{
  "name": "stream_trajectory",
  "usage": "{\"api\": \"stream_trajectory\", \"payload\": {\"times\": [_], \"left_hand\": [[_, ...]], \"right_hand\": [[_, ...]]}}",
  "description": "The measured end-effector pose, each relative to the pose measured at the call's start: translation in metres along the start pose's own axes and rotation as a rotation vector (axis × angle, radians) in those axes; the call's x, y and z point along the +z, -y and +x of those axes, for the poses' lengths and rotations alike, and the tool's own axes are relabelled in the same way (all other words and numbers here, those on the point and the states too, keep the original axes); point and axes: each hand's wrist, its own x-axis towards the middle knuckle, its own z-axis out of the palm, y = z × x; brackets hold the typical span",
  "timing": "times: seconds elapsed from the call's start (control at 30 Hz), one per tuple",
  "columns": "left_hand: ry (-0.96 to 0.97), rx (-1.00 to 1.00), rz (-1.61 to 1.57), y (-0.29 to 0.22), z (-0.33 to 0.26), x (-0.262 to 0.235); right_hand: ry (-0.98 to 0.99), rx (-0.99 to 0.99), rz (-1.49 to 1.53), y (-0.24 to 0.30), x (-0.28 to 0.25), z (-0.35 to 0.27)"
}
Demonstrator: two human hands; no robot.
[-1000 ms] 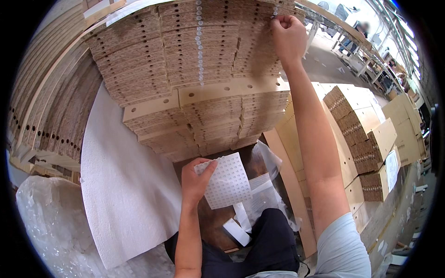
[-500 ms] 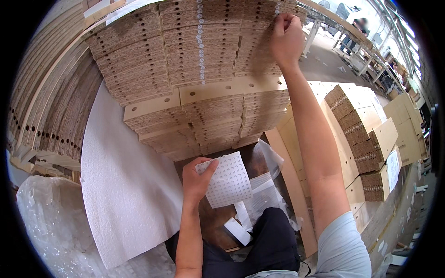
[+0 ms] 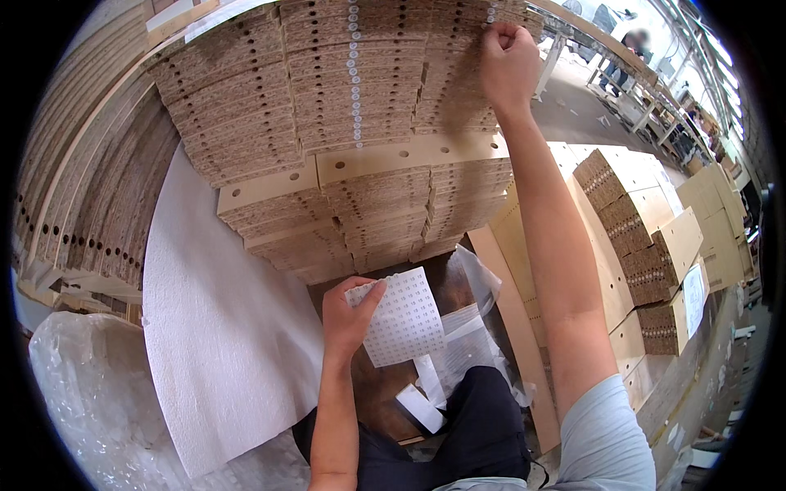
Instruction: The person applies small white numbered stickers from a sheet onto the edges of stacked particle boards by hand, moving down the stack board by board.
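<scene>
My left hand [image 3: 347, 313] holds a white sheet of small round stickers [image 3: 403, 316] low in the middle, above my lap. My right hand [image 3: 508, 64] reaches up with fingers pinched against the edge of a tall stack of chipboard panels [image 3: 344, 139], at a short column of round white stickers [image 3: 491, 12] near the top. A longer column of the same stickers [image 3: 354, 74] runs down the panel edges to the left of it. The edges show many drilled holes.
A white foam sheet [image 3: 221, 327] leans at the left, with crinkled plastic wrap [image 3: 90, 393] below it. More panel stacks [image 3: 647, 237] stand at the right. Plastic bags and white strips [image 3: 458, 344] lie by my knees. A person [image 3: 626, 49] stands far back.
My right hand has shifted slightly up along the panel edges. The left hand keeps the sticker sheet in the same place.
</scene>
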Motion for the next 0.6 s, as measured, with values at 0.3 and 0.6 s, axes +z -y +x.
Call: {"api": "stream_trajectory", "payload": {"times": [0.3, 0.6], "left_hand": [[-0.002, 0.007, 0.018, -0.001, 0.000, 0.000], [-0.006, 0.012, 0.045, -0.001, 0.000, 0.000]], "right_hand": [[-0.062, 0.051, 0.043, -0.003, 0.003, 0.001], [0.020, -0.019, 0.101, -0.002, -0.009, -0.004]]}}
